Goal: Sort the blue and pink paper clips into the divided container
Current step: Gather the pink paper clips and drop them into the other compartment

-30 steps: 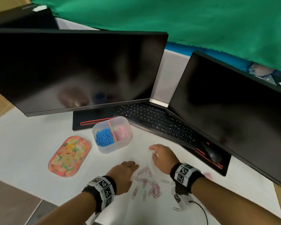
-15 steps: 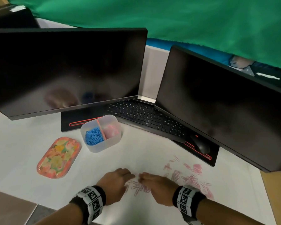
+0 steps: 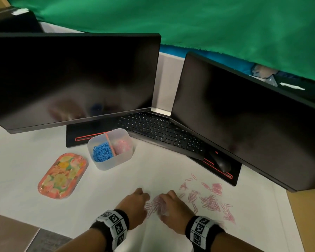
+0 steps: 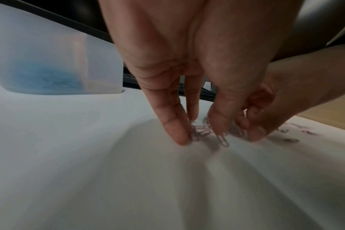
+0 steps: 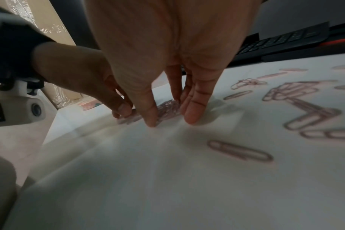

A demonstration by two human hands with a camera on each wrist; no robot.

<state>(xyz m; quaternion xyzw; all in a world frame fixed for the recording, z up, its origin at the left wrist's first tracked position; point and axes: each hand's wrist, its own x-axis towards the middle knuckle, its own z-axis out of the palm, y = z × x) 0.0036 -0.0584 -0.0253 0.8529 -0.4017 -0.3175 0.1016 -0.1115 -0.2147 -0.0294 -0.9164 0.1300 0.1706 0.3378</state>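
Note:
A clear divided container [image 3: 105,165] stands on the white table, with blue paper clips [image 3: 102,154] in its left compartment and pink paper clips [image 3: 123,146] in its right. My left hand [image 3: 145,196] and right hand [image 3: 163,198] meet near the front edge, fingertips down on the table. A small heap of pink clips [image 3: 155,204] is bunched between them. In the left wrist view my left hand [image 4: 199,132] has straight fingers [image 4: 177,133] pushing against the heap. In the right wrist view my right hand [image 5: 171,118] does the same. More loose pink clips [image 3: 210,199] are scattered to the right.
A floral oblong tray [image 3: 62,176] lies left of the container. Two dark monitors [image 3: 71,79] [image 3: 244,124] stand behind, with a black keyboard [image 3: 160,131] and a mouse [image 3: 220,162] under them. The table's bare edge runs along the right side.
My right hand has swept left to meet the left hand, bunching pink clips into a heap between them. The head view has shifted, bringing the scattered clips on the right into sight.

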